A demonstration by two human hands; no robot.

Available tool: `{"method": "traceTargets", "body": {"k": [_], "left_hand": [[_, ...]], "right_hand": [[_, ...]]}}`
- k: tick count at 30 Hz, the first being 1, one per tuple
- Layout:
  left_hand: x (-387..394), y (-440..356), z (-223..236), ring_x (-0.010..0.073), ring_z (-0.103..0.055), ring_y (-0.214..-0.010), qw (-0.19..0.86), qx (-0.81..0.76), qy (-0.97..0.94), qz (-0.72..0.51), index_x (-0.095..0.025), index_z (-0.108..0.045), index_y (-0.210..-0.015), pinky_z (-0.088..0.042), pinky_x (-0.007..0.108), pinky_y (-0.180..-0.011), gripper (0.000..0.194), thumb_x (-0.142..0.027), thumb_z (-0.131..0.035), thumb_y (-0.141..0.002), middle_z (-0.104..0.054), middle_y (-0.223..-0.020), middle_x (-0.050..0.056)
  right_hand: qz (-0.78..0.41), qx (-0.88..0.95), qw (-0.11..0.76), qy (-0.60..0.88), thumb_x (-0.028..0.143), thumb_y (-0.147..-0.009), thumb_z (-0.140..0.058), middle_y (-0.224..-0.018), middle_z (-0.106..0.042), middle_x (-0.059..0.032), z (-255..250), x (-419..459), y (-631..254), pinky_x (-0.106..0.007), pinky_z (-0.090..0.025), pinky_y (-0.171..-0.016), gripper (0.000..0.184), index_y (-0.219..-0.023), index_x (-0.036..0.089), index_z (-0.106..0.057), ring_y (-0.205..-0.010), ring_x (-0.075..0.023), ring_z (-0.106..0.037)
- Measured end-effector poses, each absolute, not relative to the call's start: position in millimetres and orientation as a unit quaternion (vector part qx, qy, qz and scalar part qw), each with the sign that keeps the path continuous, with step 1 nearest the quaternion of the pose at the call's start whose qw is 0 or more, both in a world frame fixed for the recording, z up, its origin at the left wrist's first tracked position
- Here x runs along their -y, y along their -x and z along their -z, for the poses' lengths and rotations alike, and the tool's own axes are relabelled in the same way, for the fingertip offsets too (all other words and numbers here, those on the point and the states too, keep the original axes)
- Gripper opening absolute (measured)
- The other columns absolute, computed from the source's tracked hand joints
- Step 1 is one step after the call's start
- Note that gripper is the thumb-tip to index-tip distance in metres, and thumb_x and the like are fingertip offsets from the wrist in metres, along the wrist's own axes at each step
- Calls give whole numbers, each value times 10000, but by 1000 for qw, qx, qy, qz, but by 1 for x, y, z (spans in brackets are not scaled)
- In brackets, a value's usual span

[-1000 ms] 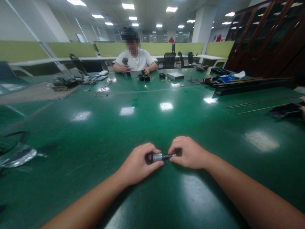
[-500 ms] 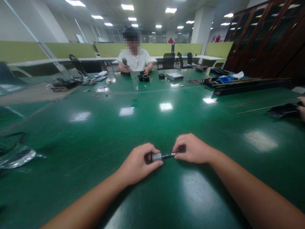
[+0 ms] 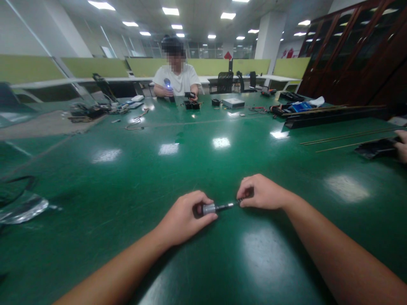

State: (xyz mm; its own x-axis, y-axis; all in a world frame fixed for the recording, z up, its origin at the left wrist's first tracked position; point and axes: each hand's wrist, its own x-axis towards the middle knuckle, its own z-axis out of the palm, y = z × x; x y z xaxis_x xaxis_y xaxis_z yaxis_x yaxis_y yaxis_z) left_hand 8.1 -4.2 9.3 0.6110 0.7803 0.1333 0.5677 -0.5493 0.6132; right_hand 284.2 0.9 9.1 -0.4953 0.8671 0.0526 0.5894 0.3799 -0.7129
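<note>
My left hand [image 3: 181,218] is closed around the grey handle of a small screwdriver [image 3: 209,209], thumb on the near side and fingers on the far side. The dark shaft, with a silver end, points right, low over the green tabletop. At that end, my right hand [image 3: 262,192] pinches a small dark piece [image 3: 239,202] between thumb and fingertips. The piece is mostly covered by the fingers, and whether it touches the shaft I cannot make out.
Across the table [image 3: 197,169] a person in a white shirt [image 3: 178,80] holds a lit flashlight [image 3: 167,82] near black parts [image 3: 192,104]. Another person's hand [image 3: 402,146] grips a black part at the right edge. Thin rods, a long black channel [image 3: 333,117] and a clear plastic bag [image 3: 23,207] lie around.
My right hand has shifted right and slightly away from me, baring more of the shaft's silver end. My left hand stays put. Across the table, the flashlight now shines.
</note>
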Motion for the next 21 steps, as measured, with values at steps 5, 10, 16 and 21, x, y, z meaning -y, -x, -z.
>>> {"method": "traceTargets", "body": {"k": [5,10,16,21], "left_hand": [[4,-8,-8,156,-598,-708,268,-391,-857,-204,-188,-651,-912,-449,256,-650,186,-347,-700,-827,-647,-825,10],[4,-9,-8,154,-589,-707,265,-390,-858,-206,-181,-642,-893,-442,252,-647,175,-332,-699,-824,-639,-813,10],[4,-8,-9,157,-585,-716,259,-386,-862,-204,-176,-639,-892,-438,255,-653,177,-326,-701,-821,-633,-818,12],[4,-8,-9,155,-586,-715,264,-387,-860,-205,-177,-643,-897,-439,252,-651,174,-321,-703,-819,-632,-820,12]], "right_hand": [[-313,814,216,440,233,-730,-765,-782,-693,-19,-13,2,-278,-263,-471,-681,107,-823,180,-760,-731,-150,-625],[-273,835,209,429,187,-734,-759,-782,-701,-14,-11,4,-268,-270,-449,-725,71,-806,186,-757,-770,-152,-629],[-263,840,212,426,193,-759,-750,-809,-705,-16,-10,5,-267,-268,-441,-734,79,-838,185,-755,-781,-148,-632],[-266,841,218,417,214,-766,-755,-782,-708,-18,-9,6,-264,-273,-436,-727,78,-838,185,-756,-755,-149,-623]]}}
